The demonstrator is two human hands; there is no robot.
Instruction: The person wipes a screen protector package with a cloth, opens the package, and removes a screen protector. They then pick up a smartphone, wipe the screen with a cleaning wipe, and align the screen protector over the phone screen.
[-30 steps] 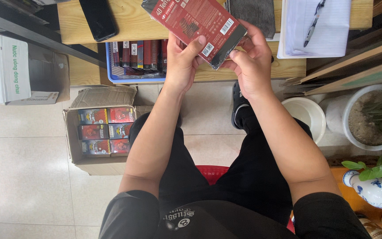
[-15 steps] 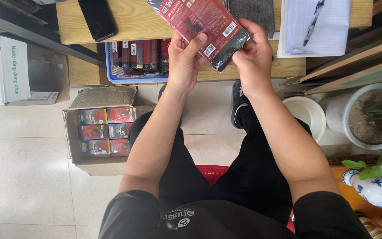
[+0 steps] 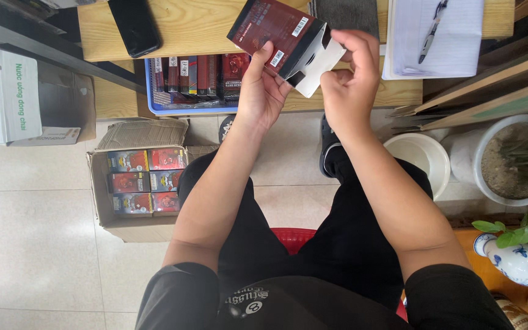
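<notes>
Head view looks down on a seated person in black clothes, over a pale tiled floor (image 3: 32, 244) and a low wooden table (image 3: 197, 24) at the top edge. On the floor to the left sits an open cardboard box (image 3: 102, 201) packed with small red and blue cartons; beyond it, under the table, a blue basket (image 3: 154, 107) holds more upright red packs. A white pot (image 3: 496, 159) with a green plant stands at the right. On the table lie a white notepad (image 3: 453, 30) with a pen and a black phone (image 3: 132, 24). Held above the table edge is a dark red flat carton (image 3: 273, 27), tilted, its white end flap open. The left hand (image 3: 263, 91) grips its lower edge from beneath, thumb on the face. The right hand (image 3: 349, 76), just beside it, pinches the white flap (image 3: 319, 64) with curled fingers.
</notes>
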